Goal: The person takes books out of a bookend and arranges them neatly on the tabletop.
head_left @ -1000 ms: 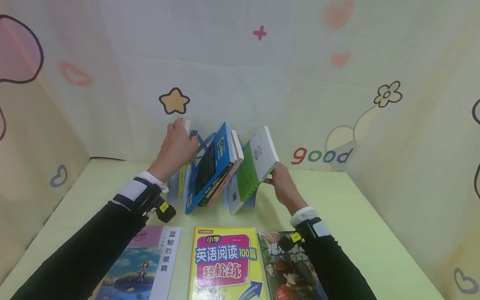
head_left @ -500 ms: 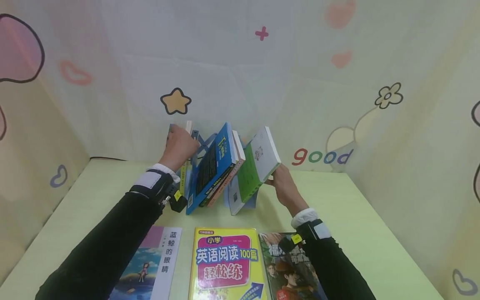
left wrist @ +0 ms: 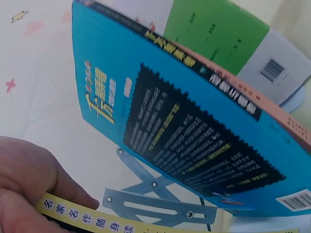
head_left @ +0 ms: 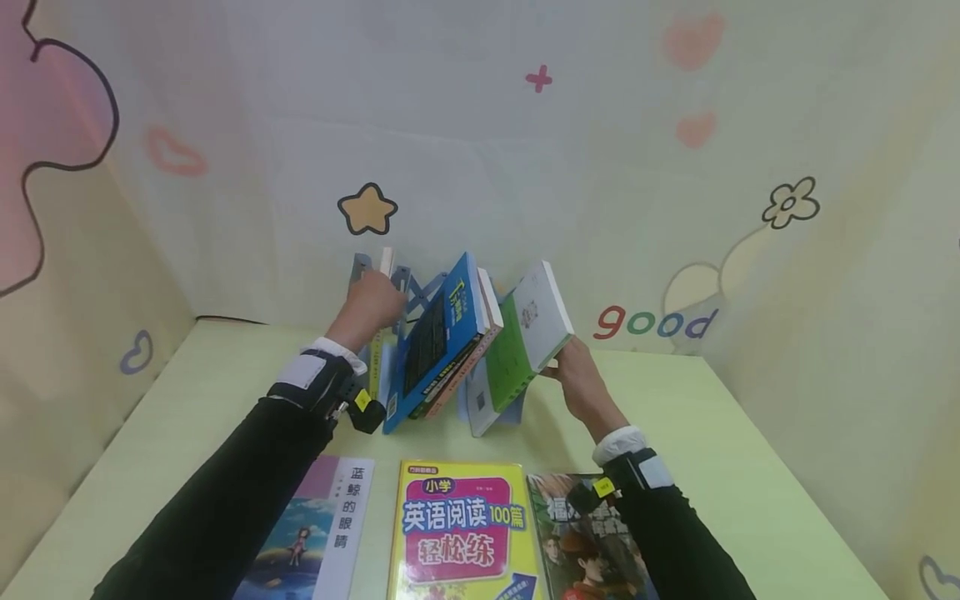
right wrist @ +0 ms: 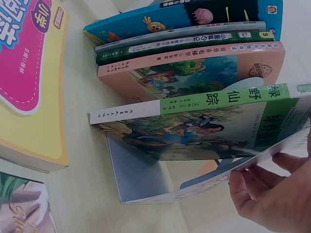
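Note:
An expandable blue-grey book rack (left wrist: 141,206) with a crossed lattice stands at the back of the table with books in it. My left hand (head_left: 372,307) grips the top of a yellow-spined book (left wrist: 87,217) at the rack's left end. My right hand (right wrist: 279,194) pinches the pale right end panel (right wrist: 170,196) of the rack between thumb and fingers. Between the hands, a blue book (head_left: 438,329), thinner books and a pink-spined book (right wrist: 194,73) lean to the right. A green-and-white book (head_left: 517,342) leans beside the right hand, partly covering the panel in the head view.
Three books lie flat along the front: one with a blue sea cover (head_left: 300,533), a thick yellow one (head_left: 461,533) and a dark illustrated one (head_left: 588,542). The forearms pass over the outer two. A printed cloth (head_left: 465,150) hangs behind the pale table (head_left: 705,467).
The left wrist and forearm have swung to the right, with the hand still at the rack's left end. The right hand keeps its place, and the head view has shifted slightly.

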A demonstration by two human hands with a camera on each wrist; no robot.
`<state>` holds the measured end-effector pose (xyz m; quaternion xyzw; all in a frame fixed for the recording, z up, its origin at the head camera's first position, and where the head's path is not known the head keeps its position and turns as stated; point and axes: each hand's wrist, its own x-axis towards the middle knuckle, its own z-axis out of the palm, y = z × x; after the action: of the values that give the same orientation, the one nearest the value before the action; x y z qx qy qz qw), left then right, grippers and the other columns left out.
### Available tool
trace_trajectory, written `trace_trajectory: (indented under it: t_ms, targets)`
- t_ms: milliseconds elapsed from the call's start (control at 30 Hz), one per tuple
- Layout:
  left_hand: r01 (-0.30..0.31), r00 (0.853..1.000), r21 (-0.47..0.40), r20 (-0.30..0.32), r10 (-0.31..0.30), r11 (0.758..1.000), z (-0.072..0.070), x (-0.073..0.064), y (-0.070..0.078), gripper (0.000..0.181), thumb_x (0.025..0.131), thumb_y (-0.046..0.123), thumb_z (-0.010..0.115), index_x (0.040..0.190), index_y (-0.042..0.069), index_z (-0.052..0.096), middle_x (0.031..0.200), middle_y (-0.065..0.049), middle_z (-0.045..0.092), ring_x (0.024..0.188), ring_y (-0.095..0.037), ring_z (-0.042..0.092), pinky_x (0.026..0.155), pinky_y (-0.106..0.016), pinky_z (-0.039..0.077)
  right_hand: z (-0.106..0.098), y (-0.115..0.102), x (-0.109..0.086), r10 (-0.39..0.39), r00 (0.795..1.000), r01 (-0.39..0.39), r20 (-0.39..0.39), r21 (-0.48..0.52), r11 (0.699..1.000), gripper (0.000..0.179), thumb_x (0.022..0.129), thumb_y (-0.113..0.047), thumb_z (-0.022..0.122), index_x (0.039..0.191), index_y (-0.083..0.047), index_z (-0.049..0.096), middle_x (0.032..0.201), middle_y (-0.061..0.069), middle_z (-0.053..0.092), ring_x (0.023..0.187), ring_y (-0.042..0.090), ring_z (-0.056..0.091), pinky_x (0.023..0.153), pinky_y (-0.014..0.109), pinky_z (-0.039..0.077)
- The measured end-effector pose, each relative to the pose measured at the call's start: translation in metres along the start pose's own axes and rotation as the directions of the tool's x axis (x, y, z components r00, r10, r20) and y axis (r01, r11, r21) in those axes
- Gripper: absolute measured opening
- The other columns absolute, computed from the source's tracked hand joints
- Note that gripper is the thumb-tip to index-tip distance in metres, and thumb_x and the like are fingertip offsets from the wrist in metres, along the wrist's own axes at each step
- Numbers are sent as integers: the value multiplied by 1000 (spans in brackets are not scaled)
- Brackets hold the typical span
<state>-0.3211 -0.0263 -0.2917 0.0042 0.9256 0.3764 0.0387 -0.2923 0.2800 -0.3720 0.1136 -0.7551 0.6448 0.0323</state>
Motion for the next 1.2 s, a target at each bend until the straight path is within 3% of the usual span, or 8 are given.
trace_trajectory:
  t_ms: [167, 300, 467, 667, 867, 1200]
  targets:
    - [5, 1000, -27, 3, -5, 1000, 6, -6, 3, 31, 104, 11, 52, 125, -12, 55, 104, -23, 62, 89, -33, 67, 66, -34, 56, 0, 0, 0, 4, 1000, -4, -12, -10, 1000, 50, 114, -36, 36, 157, -10, 41, 144, 13, 49, 131, 27, 50, 103, 55, 49]
    - [22, 1000, -55, -3, -22, 998, 10, -15, 4, 40, 104, 9, 55, 136, -11, 47, 117, -27, 61, 97, -38, 67, 78, -44, 61, 0, 0, 0, 0, 1000, 0, -8, -26, 1000, 52, 114, -40, 36, 157, -10, 41, 143, 12, 50, 131, 28, 51, 103, 54, 50]
    - [13, 1000, -106, -14, -14, 994, 16, -24, 0, 53, 103, 8, 55, 150, -6, 33, 134, -30, 54, 109, -41, 65, 88, -54, 58, 0, 0, 1, 1, 1000, -1, -6, -15, 1000, 51, 114, -35, 36, 156, -7, 41, 146, 15, 49, 133, 30, 50, 103, 53, 50]
    - [-60, 998, -196, -40, 53, 979, 20, -40, -11, 64, 100, 2, 52, 157, -2, 24, 142, -31, 51, 113, -43, 63, 87, -57, 58, 1, 1, 1, 7, 1000, -7, -12, -24, 1000, 50, 115, -34, 35, 155, -6, 42, 147, 17, 48, 132, 30, 50, 102, 52, 51]
    - [-173, 983, -245, -110, 150, 954, 22, -62, -32, 63, 100, -1, 42, 159, -4, 18, 145, -37, 47, 114, -49, 62, 82, -58, 59, 2, 3, 3, 5, 1000, -5, 4, -62, 998, 52, 114, -39, 37, 155, -8, 42, 145, 16, 49, 131, 29, 51, 102, 51, 51]
    - [-240, 959, -260, -211, 188, 935, 34, -100, -61, 57, 107, 8, 48, 159, 5, 25, 150, -30, 47, 123, -50, 58, 95, -65, 51, 0, 0, 2, -1, 1000, 3, 17, -81, 997, 52, 114, -37, 38, 156, -9, 41, 147, 16, 48, 133, 30, 49, 103, 53, 50]
